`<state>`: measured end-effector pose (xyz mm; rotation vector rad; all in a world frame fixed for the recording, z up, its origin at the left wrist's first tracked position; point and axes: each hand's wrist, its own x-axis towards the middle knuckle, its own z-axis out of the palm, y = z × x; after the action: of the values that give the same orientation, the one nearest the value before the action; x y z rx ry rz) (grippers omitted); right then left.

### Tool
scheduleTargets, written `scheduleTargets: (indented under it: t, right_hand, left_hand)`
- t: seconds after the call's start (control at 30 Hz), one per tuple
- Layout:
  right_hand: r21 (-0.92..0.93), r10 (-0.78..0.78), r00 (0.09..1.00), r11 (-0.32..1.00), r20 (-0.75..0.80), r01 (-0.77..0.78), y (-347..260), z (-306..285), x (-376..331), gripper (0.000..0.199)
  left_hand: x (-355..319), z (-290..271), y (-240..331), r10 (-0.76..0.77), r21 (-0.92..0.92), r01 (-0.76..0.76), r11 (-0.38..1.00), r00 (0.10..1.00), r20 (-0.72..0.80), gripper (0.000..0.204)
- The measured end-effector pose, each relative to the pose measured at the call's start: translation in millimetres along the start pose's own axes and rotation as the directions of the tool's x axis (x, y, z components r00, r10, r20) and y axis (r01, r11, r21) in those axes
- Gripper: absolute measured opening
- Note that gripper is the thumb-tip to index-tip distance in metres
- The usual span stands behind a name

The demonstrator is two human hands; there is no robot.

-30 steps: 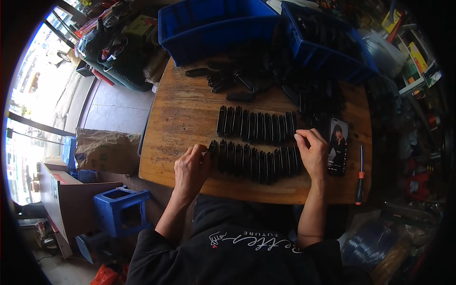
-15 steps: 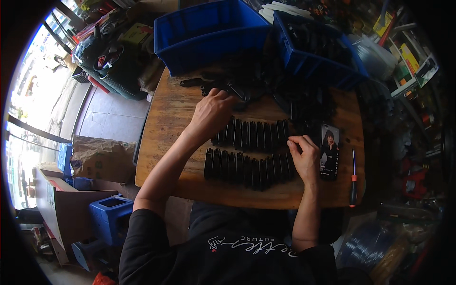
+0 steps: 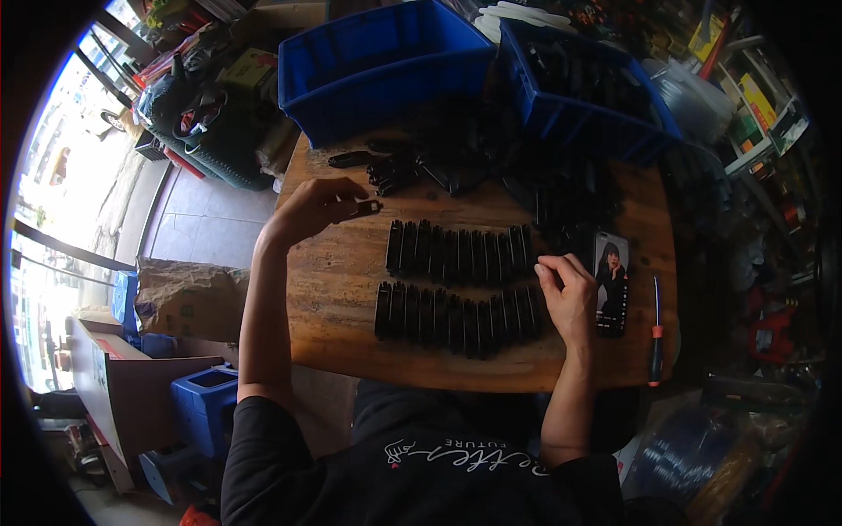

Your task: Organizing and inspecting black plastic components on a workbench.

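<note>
My left hand (image 3: 320, 210) is over the left side of the wooden table, its fingers pinching a small black plastic part (image 3: 367, 209) with a pale spot on it. Two rows of slim black parts stand packed side by side in front of me: a far row (image 3: 460, 252) and a near row (image 3: 456, 320). At the right end of these rows is my right hand (image 3: 570, 298), thumb and fingertips drawn together; whatever may be between them is hidden. Beyond the left hand lies a loose pile of black parts (image 3: 395, 171), too dark to separate clearly.
Two blue bins stand at the back, a left one (image 3: 377, 88) and a right one (image 3: 596, 127) holding black pieces. A phone (image 3: 611, 285) with a lit screen and a screwdriver (image 3: 656, 337) lie on the table's right side. Blue stools (image 3: 206, 399) stand at lower left.
My left hand has moved left and nearer from the pile, and the small black part now shows in its fingers. My right hand has stayed at nearly the same place.
</note>
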<state>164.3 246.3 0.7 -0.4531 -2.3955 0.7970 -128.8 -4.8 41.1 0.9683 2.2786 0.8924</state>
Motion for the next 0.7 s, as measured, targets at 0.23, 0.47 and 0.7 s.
scheduleTargets:
  t: [0.23,0.47,0.7]
  right_hand:
    - [0.000,-0.006,1.000,1.000,0.030,0.006,-2.6,1.7,0.4,0.008]
    - [-0.003,0.011,1.000,1.000,0.026,-0.011,-0.6,1.3,-0.7,0.008]
    - [-0.015,-0.016,0.999,1.000,0.035,0.016,-2.3,0.5,0.0,0.008]
  left_hand:
    - [-11.2,6.2,-32.0,0.170,-0.135,-0.135,0.982,0.940,0.297,0.015]
    - [4.6,39.4,-11.6,0.313,-0.102,-0.305,0.947,0.947,0.071,0.023]
    - [-9.5,42.7,-9.6,0.140,-0.066,-0.144,0.987,0.988,-0.066,0.022]
